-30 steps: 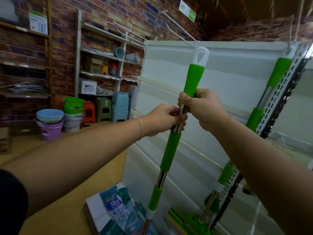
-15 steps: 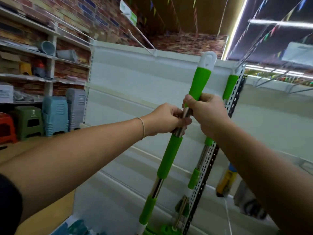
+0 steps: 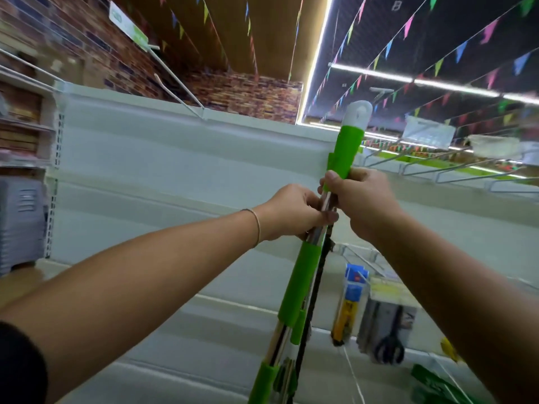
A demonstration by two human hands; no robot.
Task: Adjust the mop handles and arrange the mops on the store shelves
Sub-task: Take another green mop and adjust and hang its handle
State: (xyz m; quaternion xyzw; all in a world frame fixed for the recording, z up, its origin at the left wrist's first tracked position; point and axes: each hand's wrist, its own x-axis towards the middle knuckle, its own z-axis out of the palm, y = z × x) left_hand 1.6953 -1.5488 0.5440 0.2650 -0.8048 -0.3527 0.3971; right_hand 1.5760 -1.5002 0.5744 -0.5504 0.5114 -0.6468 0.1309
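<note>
Fingers (image 3: 313,212) of the left hand (image 3: 291,212) curl round the bare steel stretch of a green mop handle (image 3: 302,278), with the thumb pressed onto the metal from the near side. A thin bracelet (image 3: 256,225) circles that wrist. Just above, the right hand (image 3: 366,199) wraps tight round the lower end of the handle's upper green grip, its thumb lying along the green plastic. The 2 hands touch each other on the handle, the left one lower.

The handle stands nearly upright and leans a little to the right. Its white hanging cap (image 3: 358,112) is at the top and its lower end runs out of the bottom of the frame.

Directly behind the handle rises the black slotted upright (image 3: 316,290) of a white shelf unit (image 3: 175,158). A second mop handle (image 3: 299,328) shows as a green sleeve just beside the lower part of the held handle.

To the right, low on the shelving, hang a blue and yellow packaged item (image 3: 351,298) and a pack of black scissors (image 3: 389,344). Grey stacked stools (image 3: 20,223) stand at the far left. Strings of coloured pennants (image 3: 460,52) cross the dark ceiling.
</note>
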